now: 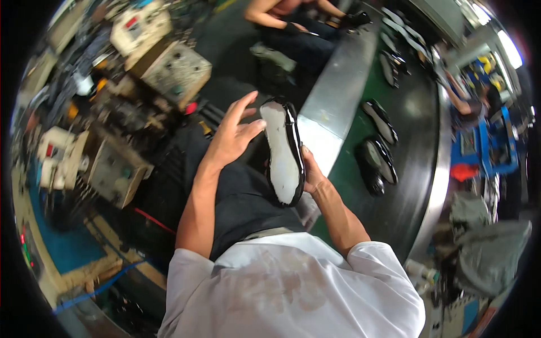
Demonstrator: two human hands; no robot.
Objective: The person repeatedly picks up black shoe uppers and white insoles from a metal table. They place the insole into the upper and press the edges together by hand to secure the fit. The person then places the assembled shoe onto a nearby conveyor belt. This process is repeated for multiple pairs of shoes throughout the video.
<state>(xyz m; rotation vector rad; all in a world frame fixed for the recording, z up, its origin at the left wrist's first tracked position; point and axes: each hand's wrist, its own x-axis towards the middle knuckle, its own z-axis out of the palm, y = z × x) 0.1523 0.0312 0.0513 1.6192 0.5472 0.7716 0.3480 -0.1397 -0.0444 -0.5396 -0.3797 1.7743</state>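
Observation:
A glossy black shoe (283, 152) is held over my lap, its pale grey underside facing up and its length running away from me. My right hand (313, 170) grips its right side, thumb on the black edge and the other fingers mostly hidden beneath. On the opposite side, my left hand (232, 134) is open with fingers spread. Its thumb tip comes right up to the shoe's left edge near the far end; I cannot tell whether it touches.
Right of me runs a dark conveyor belt (414, 146) with a metal edge plate (332, 96). Black shoes (378, 163) lie on it, with more farther up. Grimy machines (174, 73) stand at left. One person (282, 22) sits ahead, another (470, 104) works across the belt.

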